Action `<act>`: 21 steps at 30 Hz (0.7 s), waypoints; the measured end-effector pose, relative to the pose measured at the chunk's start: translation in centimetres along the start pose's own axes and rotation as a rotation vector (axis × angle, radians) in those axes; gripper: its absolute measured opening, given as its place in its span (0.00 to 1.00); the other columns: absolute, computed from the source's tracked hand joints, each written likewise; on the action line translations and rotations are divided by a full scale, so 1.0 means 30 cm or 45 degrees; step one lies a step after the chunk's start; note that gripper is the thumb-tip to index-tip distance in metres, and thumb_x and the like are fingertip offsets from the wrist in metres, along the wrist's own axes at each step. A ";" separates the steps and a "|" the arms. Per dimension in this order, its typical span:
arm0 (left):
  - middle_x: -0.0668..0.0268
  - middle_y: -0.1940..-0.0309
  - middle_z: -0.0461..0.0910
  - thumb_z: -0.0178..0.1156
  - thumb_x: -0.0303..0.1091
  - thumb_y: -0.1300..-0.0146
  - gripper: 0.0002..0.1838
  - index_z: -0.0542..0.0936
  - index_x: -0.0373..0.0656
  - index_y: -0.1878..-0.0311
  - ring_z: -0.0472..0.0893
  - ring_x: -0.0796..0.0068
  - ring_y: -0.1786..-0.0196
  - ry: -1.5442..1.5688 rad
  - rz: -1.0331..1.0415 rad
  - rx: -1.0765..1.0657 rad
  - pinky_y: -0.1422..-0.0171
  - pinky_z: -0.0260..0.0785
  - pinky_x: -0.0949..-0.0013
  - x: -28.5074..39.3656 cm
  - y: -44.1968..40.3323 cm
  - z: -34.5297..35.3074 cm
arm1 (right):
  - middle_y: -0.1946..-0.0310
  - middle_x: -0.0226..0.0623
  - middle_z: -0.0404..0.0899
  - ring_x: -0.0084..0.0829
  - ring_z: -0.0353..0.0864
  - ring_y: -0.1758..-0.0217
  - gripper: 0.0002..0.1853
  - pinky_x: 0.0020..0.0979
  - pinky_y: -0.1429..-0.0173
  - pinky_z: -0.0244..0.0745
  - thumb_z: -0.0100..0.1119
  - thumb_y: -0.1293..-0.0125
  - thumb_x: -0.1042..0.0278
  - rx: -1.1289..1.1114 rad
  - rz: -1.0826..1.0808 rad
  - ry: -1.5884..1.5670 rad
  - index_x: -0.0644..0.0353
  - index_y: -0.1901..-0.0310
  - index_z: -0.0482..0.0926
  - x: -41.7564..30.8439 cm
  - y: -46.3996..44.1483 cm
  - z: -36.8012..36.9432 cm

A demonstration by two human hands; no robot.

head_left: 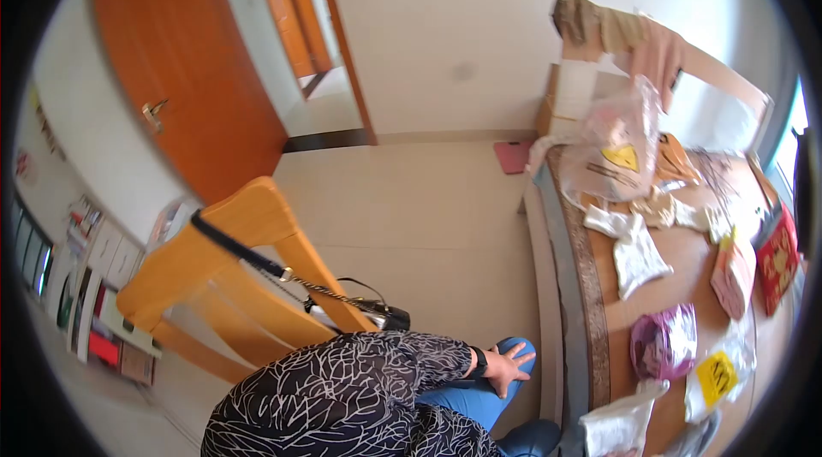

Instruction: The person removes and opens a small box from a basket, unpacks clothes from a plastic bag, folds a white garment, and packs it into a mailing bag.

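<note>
My left hand point(509, 370) lies on the knee of my blue trousers point(479, 404), fingers spread and holding nothing. A black band point(479, 362) circles that wrist. My sleeve point(342, 380) is black with a white branching line pattern. Behind me stands a wooden chair back point(193, 307). A dark strap with a chain point(248, 252) hangs over it, leading to a small black bag point(394, 318). My right hand is out of view.
To the right, a bed point(591, 286) bears a clear plastic bag point(608, 157), white garments point(638, 256), a purple package point(664, 344), a red packet point(777, 260) and a yellow-labelled bag point(717, 378). A pink flat square point(512, 157) lies on the floor. An orange-brown door point(184, 63) stands at upper left.
</note>
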State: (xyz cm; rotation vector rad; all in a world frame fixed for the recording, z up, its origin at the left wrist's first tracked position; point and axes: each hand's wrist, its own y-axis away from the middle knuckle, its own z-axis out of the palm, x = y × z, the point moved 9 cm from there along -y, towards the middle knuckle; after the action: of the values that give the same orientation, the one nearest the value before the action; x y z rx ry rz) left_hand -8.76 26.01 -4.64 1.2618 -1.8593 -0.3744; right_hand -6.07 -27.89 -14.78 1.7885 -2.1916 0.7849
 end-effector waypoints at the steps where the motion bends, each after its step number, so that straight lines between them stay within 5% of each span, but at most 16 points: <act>1: 0.59 0.25 0.27 0.69 0.49 0.57 0.47 0.59 0.63 0.30 0.21 0.42 0.27 -0.007 0.031 -0.005 0.41 0.42 0.17 0.016 -0.020 0.017 | 0.29 0.43 0.51 0.27 0.52 0.28 0.45 0.24 0.29 0.49 0.52 0.37 0.41 0.002 -0.012 0.067 0.64 0.30 0.48 -0.007 0.004 0.103; 4: 0.56 0.25 0.30 0.67 0.49 0.55 0.44 0.62 0.62 0.31 0.26 0.39 0.26 -0.073 0.154 0.050 0.41 0.39 0.17 0.050 -0.077 0.042 | 0.30 0.48 0.53 0.42 0.48 0.26 0.31 0.36 0.23 0.38 0.41 0.32 0.62 0.032 0.088 -0.897 0.67 0.31 0.51 -0.070 0.070 -0.180; 5: 0.54 0.25 0.31 0.67 0.50 0.55 0.45 0.61 0.62 0.31 0.27 0.38 0.26 -0.110 0.179 0.058 0.40 0.39 0.17 0.062 -0.113 0.070 | 0.31 0.48 0.56 0.43 0.50 0.27 0.30 0.37 0.24 0.41 0.41 0.32 0.61 -0.235 0.102 -0.462 0.69 0.32 0.54 -0.093 0.042 -0.418; 6: 0.53 0.25 0.32 0.67 0.51 0.54 0.44 0.61 0.62 0.31 0.27 0.38 0.26 -0.134 0.167 -0.003 0.40 0.39 0.18 0.100 -0.103 0.056 | 0.32 0.50 0.57 0.45 0.52 0.28 0.29 0.38 0.25 0.43 0.41 0.32 0.64 -0.266 0.207 -0.610 0.71 0.33 0.56 -0.090 0.022 -0.457; 9: 0.51 0.26 0.31 0.66 0.53 0.51 0.43 0.61 0.61 0.30 0.27 0.36 0.27 -0.225 0.263 -0.053 0.39 0.39 0.19 0.199 -0.115 0.077 | 0.35 0.56 0.60 0.53 0.57 0.31 0.29 0.44 0.28 0.49 0.45 0.37 0.66 0.037 -0.026 -0.533 0.72 0.36 0.60 -0.099 0.033 -0.465; 13: 0.50 0.26 0.30 0.66 0.53 0.51 0.43 0.62 0.60 0.31 0.24 0.37 0.27 -0.367 0.327 -0.102 0.36 0.36 0.22 0.318 -0.132 0.124 | 0.38 0.50 0.65 0.46 0.62 0.34 0.30 0.39 0.30 0.56 0.52 0.41 0.62 -0.109 0.138 -1.057 0.64 0.37 0.64 0.011 0.007 -0.658; 16: 0.51 0.25 0.31 0.65 0.55 0.51 0.42 0.63 0.59 0.31 0.24 0.38 0.27 -0.388 0.373 -0.129 0.35 0.36 0.23 0.383 -0.141 0.137 | 0.39 0.49 0.67 0.44 0.66 0.36 0.27 0.37 0.33 0.61 0.55 0.44 0.65 0.126 0.442 -1.196 0.61 0.41 0.68 0.204 0.086 -0.681; 19: 0.53 0.25 0.32 0.63 0.57 0.49 0.40 0.65 0.57 0.32 0.24 0.40 0.26 -0.347 0.424 -0.120 0.35 0.34 0.23 0.402 -0.163 0.147 | 0.47 0.49 0.74 0.44 0.73 0.43 0.22 0.37 0.38 0.68 0.56 0.44 0.66 -0.105 0.866 -1.342 0.61 0.46 0.73 0.346 0.309 -0.476; 21: 0.56 0.25 0.34 0.60 0.59 0.46 0.38 0.66 0.57 0.33 0.24 0.46 0.25 -0.187 0.412 -0.120 0.35 0.32 0.23 0.406 -0.177 0.137 | 0.66 0.42 0.81 0.38 0.81 0.59 0.14 0.34 0.50 0.74 0.56 0.45 0.68 -0.145 0.961 -1.217 0.62 0.56 0.78 0.388 0.482 -0.404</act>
State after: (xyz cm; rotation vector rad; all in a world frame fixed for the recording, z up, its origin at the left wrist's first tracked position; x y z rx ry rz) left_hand -10.38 12.21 -4.82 0.8703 -2.1034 -0.3806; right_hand -24.77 -29.64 -3.00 1.3775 -3.5056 -0.2281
